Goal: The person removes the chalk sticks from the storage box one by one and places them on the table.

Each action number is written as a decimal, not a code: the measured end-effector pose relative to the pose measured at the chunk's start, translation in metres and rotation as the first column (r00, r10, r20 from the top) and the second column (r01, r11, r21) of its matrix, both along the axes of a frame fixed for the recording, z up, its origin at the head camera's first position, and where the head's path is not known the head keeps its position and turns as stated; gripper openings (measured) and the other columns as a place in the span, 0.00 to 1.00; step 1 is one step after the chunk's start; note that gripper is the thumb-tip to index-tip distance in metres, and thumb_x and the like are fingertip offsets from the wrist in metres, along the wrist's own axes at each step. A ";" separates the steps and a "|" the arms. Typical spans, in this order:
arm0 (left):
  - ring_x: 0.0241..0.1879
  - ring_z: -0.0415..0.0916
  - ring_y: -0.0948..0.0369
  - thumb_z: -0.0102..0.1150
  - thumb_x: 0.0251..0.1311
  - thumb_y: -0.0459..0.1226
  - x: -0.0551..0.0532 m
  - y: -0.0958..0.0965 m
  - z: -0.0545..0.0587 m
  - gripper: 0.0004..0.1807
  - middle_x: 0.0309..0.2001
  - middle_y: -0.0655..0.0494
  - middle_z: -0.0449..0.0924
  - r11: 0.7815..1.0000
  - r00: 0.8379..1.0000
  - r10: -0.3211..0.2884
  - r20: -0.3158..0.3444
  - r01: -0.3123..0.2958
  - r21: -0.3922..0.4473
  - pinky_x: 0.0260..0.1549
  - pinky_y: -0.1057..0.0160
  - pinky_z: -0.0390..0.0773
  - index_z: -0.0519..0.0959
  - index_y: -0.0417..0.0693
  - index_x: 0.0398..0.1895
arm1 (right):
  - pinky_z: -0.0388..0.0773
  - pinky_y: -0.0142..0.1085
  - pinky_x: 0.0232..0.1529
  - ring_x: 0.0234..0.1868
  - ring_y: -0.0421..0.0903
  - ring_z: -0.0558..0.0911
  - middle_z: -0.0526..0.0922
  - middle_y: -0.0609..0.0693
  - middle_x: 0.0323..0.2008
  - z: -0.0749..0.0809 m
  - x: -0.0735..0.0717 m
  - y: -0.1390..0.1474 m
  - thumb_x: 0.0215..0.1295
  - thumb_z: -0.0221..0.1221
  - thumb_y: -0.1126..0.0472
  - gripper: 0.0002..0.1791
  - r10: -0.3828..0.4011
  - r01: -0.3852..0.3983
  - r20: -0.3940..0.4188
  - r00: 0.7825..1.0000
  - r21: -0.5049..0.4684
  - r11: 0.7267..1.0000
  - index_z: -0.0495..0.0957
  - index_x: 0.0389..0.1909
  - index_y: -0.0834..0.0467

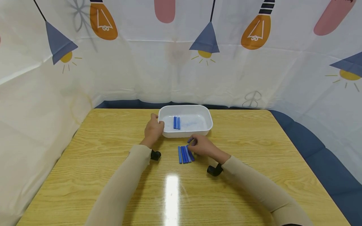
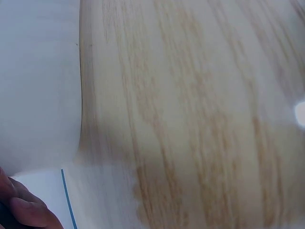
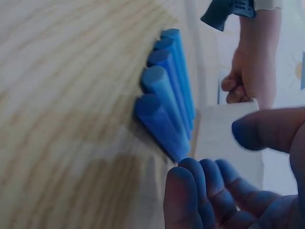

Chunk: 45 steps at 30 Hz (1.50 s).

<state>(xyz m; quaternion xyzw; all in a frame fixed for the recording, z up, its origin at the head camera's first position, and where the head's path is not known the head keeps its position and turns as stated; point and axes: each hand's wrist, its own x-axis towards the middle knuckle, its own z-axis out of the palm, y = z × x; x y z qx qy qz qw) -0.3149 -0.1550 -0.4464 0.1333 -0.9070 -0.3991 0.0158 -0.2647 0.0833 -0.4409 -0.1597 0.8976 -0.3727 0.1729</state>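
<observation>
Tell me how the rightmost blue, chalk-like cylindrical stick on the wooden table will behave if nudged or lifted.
The stick looks apt to roll, being round, though its neighbour could block one side. It is probably stiff, given its straight shape. It may be powdery, perhaps brittle: the right hand's fingertips look blue-smudged.

Sticks before the tub

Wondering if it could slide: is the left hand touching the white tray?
Touching: the head view shows the left hand gripping the white tray by its left rim.
</observation>
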 end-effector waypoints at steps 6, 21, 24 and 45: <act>0.36 0.74 0.51 0.41 0.63 0.44 0.001 0.000 0.002 0.25 0.42 0.43 0.80 1.000 1.000 0.001 -0.014 -0.002 -0.022 0.29 0.58 0.68 0.60 0.47 0.62 | 0.79 0.40 0.25 0.28 0.47 0.81 0.82 0.55 0.39 0.010 -0.003 -0.001 0.60 0.61 0.56 0.18 0.050 -0.050 -0.004 0.999 -0.078 0.996 0.78 0.49 0.59; 0.36 0.74 0.51 0.41 0.64 0.44 0.002 -0.001 0.002 0.25 0.41 0.44 0.80 1.000 1.000 0.004 0.007 -0.004 -0.010 0.28 0.60 0.68 0.60 0.48 0.63 | 0.79 0.34 0.30 0.32 0.42 0.83 0.85 0.53 0.38 0.023 -0.012 -0.007 0.56 0.63 0.56 0.19 0.107 -0.124 -0.156 0.982 -0.100 0.987 0.80 0.47 0.60; 0.36 0.74 0.51 0.41 0.64 0.44 0.002 -0.001 0.003 0.25 0.42 0.44 0.80 1.000 1.000 0.004 0.009 -0.004 -0.013 0.29 0.60 0.68 0.60 0.47 0.63 | 0.79 0.34 0.32 0.33 0.43 0.83 0.86 0.52 0.37 0.024 -0.015 -0.008 0.56 0.62 0.56 0.17 0.092 -0.113 -0.196 0.976 -0.095 0.989 0.81 0.45 0.58; 0.40 0.74 0.51 0.42 0.64 0.44 0.000 0.000 0.001 0.26 0.46 0.43 0.79 1.000 1.000 -0.006 0.012 0.006 0.004 0.33 0.58 0.69 0.59 0.47 0.64 | 0.79 0.36 0.26 0.29 0.49 0.83 0.84 0.54 0.37 0.044 -0.041 -0.023 0.57 0.62 0.55 0.15 0.000 -0.028 -0.211 0.977 -0.127 0.992 0.81 0.45 0.55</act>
